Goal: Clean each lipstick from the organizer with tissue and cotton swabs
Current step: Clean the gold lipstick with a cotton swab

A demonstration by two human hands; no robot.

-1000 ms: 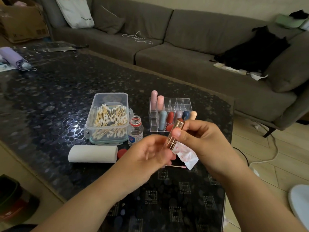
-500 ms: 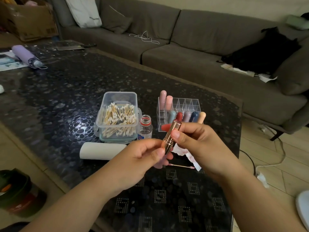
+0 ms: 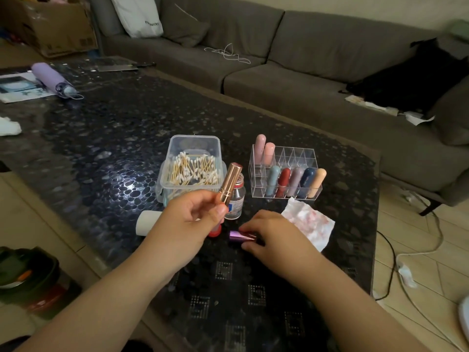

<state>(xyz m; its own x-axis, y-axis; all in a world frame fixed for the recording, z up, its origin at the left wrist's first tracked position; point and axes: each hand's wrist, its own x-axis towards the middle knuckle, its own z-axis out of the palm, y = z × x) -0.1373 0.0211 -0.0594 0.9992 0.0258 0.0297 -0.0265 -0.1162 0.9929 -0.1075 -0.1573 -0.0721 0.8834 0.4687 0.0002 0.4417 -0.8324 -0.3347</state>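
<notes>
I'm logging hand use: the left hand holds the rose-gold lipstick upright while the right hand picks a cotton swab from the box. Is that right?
Not quite. In the head view the left hand does hold the rose-gold lipstick upright, but the right hand is down on the table, gripping a shiny purple cap, not picking from the cotton swab box.

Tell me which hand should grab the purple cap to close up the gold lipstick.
Right. The right hand already has its fingers on the purple cap on the table; the left hand is occupied gripping the gold lipstick upright.
</notes>
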